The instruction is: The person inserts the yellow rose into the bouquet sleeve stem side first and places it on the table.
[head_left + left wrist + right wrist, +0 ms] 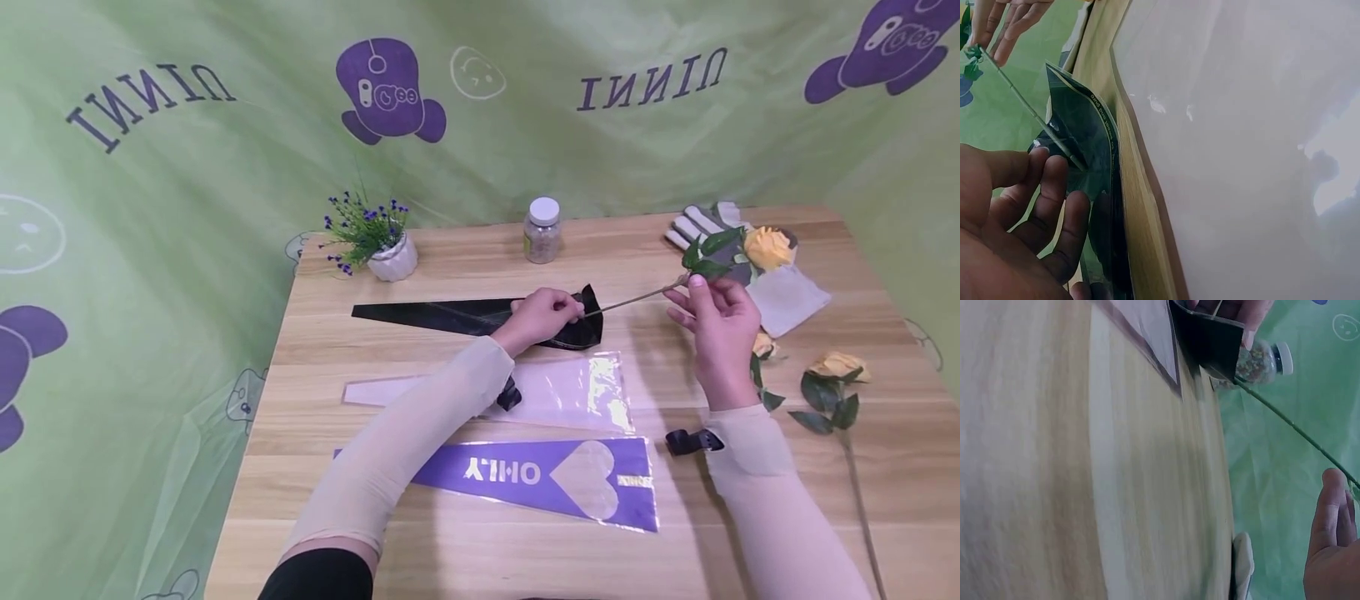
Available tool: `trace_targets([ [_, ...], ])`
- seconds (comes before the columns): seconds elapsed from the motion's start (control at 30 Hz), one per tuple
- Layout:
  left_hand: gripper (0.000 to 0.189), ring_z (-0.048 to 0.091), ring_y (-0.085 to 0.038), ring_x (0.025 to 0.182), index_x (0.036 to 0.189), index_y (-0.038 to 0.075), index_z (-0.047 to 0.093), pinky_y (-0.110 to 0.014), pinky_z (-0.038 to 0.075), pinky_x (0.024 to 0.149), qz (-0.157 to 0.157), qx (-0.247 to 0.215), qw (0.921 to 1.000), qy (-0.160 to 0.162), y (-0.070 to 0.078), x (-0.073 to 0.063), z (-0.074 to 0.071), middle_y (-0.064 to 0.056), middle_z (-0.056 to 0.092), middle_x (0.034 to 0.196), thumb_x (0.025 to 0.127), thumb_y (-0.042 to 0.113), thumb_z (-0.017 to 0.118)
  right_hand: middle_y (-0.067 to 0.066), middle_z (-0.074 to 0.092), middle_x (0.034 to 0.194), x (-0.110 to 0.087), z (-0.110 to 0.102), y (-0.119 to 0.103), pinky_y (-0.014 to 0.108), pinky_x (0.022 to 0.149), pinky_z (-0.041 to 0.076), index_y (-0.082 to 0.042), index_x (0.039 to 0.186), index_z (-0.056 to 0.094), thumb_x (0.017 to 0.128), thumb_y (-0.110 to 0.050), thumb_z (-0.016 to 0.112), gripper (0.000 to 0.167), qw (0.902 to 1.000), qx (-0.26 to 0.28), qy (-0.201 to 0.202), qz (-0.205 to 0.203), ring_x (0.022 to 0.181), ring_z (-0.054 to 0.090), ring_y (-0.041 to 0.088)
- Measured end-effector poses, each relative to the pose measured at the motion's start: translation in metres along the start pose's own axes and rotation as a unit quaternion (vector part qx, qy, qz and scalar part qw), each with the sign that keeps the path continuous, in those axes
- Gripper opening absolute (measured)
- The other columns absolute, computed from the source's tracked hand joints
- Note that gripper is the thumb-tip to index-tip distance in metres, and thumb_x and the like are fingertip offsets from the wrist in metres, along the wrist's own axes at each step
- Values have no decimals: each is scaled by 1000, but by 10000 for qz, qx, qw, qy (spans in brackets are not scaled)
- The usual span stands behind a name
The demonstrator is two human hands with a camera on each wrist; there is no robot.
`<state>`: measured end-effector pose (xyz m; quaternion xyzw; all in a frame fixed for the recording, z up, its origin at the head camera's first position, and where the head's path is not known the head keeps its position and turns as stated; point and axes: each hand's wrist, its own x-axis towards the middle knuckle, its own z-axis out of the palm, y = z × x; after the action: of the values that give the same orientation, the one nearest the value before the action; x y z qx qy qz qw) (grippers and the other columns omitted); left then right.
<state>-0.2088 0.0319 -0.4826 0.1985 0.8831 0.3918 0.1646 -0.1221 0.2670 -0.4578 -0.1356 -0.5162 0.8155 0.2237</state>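
A yellow artificial rose [768,247] with green leaves is held by my right hand [722,333], thumb and fingers pinching the stem below the leaves. Its thin stem [633,298] slants down to the left into the wide mouth of a black flower sleeve [442,317]. My left hand [542,318] pinches the film at that mouth. In the left wrist view the stem's lower end [1075,161] lies inside the sleeve's mouth, close to the left fingertips [1054,165]. From the right wrist, the sleeve's raised edge [1222,344] partly hides the left hand.
Nearer me lie a pale clear sleeve [555,392] and a purple sleeve [540,479] with a heart window. More yellow roses [838,367] lie at right, below grey-and-white gloves [787,296]. A white-capped jar [542,232] and a potted plant [392,257] stand at the back.
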Motion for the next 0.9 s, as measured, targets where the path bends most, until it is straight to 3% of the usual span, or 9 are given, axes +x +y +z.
trace_targets([
  [0.37, 24, 62, -6, 87, 92, 21, 78, -44, 25, 94, 28, 42, 10000, 12, 13, -2, -2, 19, 68, 80, 102, 35, 61, 19, 71, 96, -3, 3, 9, 33, 69, 59, 7, 108, 63, 89, -2, 77, 24, 9993, 254, -62, 285, 79, 75, 27],
  [0.63, 22, 62, -5, 93, 92, 24, 78, -43, 24, 95, 17, 63, 9999, 92, 11, -1, -2, 20, 70, 87, 102, 35, 62, 22, 73, 100, -4, 1, 9, 38, 76, 57, 2, 119, 57, 96, -16, 72, 34, 9985, 195, -370, 358, 87, 75, 30],
  [0.9, 21, 62, -2, 99, 97, 24, 78, -42, 23, 95, 139, 98, 9997, 179, 14, -2, -5, 21, 71, 99, 103, 30, 58, 20, 74, 88, -4, 3, 11, 30, 65, 59, 6, 108, 63, 93, -12, 75, 26, 9991, 120, -299, 274, 68, 73, 25],
])
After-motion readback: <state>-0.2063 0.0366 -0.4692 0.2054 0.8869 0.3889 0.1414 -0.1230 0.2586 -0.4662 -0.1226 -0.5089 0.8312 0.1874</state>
